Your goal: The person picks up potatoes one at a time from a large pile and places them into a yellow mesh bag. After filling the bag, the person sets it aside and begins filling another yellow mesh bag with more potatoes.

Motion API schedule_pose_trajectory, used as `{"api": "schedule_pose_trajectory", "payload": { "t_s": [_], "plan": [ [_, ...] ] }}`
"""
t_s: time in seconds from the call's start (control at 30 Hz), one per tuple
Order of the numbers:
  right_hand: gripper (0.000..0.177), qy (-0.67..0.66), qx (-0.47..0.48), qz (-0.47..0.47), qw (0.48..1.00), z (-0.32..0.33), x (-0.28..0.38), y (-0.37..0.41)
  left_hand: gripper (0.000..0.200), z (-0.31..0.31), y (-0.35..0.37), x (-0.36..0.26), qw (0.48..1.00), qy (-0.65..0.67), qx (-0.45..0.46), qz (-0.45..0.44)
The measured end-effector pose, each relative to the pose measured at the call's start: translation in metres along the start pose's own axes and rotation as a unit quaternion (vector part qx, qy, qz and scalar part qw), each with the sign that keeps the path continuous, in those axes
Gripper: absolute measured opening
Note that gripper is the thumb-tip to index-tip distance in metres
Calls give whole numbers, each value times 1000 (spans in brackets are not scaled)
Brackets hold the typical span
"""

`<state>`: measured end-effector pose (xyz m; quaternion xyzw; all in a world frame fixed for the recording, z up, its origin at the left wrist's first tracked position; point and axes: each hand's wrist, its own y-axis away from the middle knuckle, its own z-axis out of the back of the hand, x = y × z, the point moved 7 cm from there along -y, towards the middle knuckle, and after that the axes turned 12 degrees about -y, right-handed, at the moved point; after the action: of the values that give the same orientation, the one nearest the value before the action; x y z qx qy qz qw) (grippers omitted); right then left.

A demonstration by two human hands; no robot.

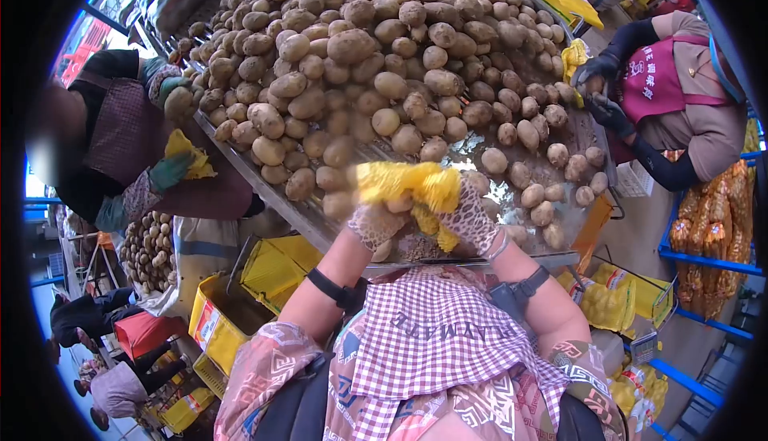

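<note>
Purple-and-white checked cotton apron [432,337] filled the foreground as a worker stood at a long metal worktop [276,201] heaped with brown potatoes [360,49]. Both hands, in patterned knit gloves, were raised over its near edge. The left hand [374,225] and the right hand [472,218] each had its grip closed, fingers curled round a bunched yellow plastic mesh bag [404,182]. The bag sat between the hands, just above the nearest potatoes, and was blurred. Whether its mouth was open could not be told. Judging from the hold, the net would handle best with each hand pinching a separate part of the rim. Drawing the hands apart would spread the mesh rather than twist it. Holding it low beside the heap would likely spare loose potatoes a roll off the edge. At the far right, a co-worker's dark-gloved hands [600,89] worked at the pile. At the left, another co-worker's green-gloved hand [170,173] held yellow netting. Yellow plastic crates [276,269] stood under the worktop.
</note>
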<state>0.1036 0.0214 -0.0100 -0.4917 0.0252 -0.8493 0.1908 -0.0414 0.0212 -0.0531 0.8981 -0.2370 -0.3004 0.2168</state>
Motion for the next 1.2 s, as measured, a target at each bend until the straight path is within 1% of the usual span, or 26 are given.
{"api": "schedule_pose_trajectory", "payload": {
  "t_s": [0.03,0.07,0.1,0.13,0.2,0.23,0.27,0.3,0.33,0.37,0.4,0.43,0.47,0.53,0.57,0.6,0.63,0.67,0.7,0.73,0.8,0.93,0.97,1.07,1.13,1.2],
  "plan": [
    [52,-111,-22,-153,982,10,-18,-5,47,-12,6,1,988,31,141,50],
    [52,-217,-46,-303,927,14,-32,-3,51,-21,19,0,953,58,279,100],
    [52,-314,-90,-297,897,19,-35,0,51,-14,18,0,955,96,263,100],
    [52,-314,-81,-294,899,15,-33,1,51,-20,20,-3,956,100,261,91],
    [49,-96,-69,-108,987,17,-2,-1,53,-21,20,-13,983,123,123,52],
    [45,-135,-69,13,988,18,53,-6,51,-20,21,-12,981,159,93,59],
    [44,-99,15,131,986,4,80,-12,41,-37,12,-22,943,46,315,-102],
    [45,-68,17,141,988,1,78,-10,37,-12,8,-15,909,-271,226,-221],
    [46,-38,21,150,988,-3,73,-6,34,-16,25,-24,764,-555,105,-310],
    [47,-9,44,74,996,-9,51,-6,33,-18,30,-31,759,-549,125,-326],
    [47,19,68,-3,997,-14,30,-4,32,-20,32,-24,767,-557,138,-287],
    [45,-45,32,-75,996,-5,26,-1,32,-6,37,-23,954,-231,154,-114],
    [45,-46,40,-70,996,-7,32,-5,36,0,45,-13,977,137,149,71],
    [48,-32,75,194,978,-15,83,-2,41,0,50,-19,969,138,206,-13],
    [47,60,121,239,962,-23,104,-2,42,4,51,-24,982,-84,126,-113],
    [47,56,124,241,961,-29,93,0,45,11,62,-20,992,-44,78,-85],
    [45,-47,81,77,993,-30,47,-4,44,19,60,-13,993,86,75,-6],
    [44,-147,41,-90,984,-31,1,-3,43,29,57,-6,971,218,70,68],
    [42,-160,7,-180,971,-26,-32,0,45,44,57,-11,982,168,79,21],
    [40,-169,-27,-268,948,-19,-58,4,45,46,63,-13,982,174,71,14],
    [42,-247,-82,-253,932,-3,-49,2,52,42,77,-21,984,153,83,-17],
    [44,-256,-70,-277,923,10,-27,2,52,66,87,-17,986,160,35,-1],
    [44,-311,-60,-273,909,8,-34,6,52,72,95,-21,987,160,33,-1],
    [46,-333,-102,-300,888,25,-53,28,46,120,134,-47,983,163,-20,-81],
    [46,-342,-143,-312,875,36,-64,46,45,147,159,-59,969,229,-33,-91],
    [46,-353,-172,-328,859,43,-76,60,45,174,168,-61,967,228,-32,-109]
  ]
}}
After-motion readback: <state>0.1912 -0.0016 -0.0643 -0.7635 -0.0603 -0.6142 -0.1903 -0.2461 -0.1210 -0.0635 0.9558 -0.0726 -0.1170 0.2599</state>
